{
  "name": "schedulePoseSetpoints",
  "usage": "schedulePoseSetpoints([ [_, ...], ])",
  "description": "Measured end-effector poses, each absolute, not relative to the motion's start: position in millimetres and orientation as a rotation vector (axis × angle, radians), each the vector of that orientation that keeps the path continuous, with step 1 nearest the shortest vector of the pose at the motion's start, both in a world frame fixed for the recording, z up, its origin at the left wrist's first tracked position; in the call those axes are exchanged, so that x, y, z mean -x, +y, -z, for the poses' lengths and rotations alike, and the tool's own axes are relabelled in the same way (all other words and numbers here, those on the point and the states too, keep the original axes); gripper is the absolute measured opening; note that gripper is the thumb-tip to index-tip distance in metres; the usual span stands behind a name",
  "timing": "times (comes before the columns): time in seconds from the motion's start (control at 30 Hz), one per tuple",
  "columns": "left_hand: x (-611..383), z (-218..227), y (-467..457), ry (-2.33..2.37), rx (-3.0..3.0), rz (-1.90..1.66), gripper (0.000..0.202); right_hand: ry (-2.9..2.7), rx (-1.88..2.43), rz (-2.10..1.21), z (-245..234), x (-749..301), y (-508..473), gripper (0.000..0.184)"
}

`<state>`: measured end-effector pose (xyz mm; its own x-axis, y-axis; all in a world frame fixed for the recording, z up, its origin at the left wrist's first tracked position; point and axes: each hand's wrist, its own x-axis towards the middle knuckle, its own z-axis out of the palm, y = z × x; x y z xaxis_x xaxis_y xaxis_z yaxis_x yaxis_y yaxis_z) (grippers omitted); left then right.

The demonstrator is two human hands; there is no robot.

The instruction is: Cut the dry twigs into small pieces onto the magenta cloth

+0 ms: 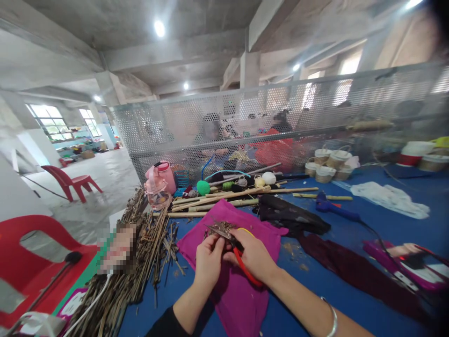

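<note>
My right hand [250,252] is wrapped round a pair of scissors [245,269] with red handles, yellow showing at the top. Their metal blades point up and left, over a small heap of brown plant bits [228,225]. My left hand [209,257] is closed in a pinch just under the blades; what it holds is too small to make out. Both hands are above a magenta cloth [233,304] spread on the blue table. To the left lies a large pile of dry brown stalks [140,243], with short cut pieces at its right edge.
Behind the cloth lie wooden sticks [217,203], a green yarn ball [203,187] and a pink jug [166,178]. Dark fabric [351,262] and a blue glue gun [336,210] are to the right. A perforated metal screen [175,126] stands behind, with people beyond. Red chairs [35,262] stand left.
</note>
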<state>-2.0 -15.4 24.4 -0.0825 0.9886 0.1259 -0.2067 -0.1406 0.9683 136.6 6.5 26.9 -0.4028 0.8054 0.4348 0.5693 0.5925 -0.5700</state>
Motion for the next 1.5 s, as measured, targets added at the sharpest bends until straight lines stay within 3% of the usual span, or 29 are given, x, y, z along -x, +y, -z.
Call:
schedulePoseSetpoints([
  [0.63,2,-22,-19,1.142,-1.200,-1.409,0.025,-2.197,1.028,-0.331,-26,-139,8,0.062],
  [1.13,3,-26,-18,1.167,-1.231,-1.422,0.028,-2.065,0.976,-0.769,-28,-140,10,0.031],
  [1.5,1,-21,-15,1.148,-1.047,-1.435,0.025,-2.170,1.028,-0.417,-25,-141,11,0.059],
])
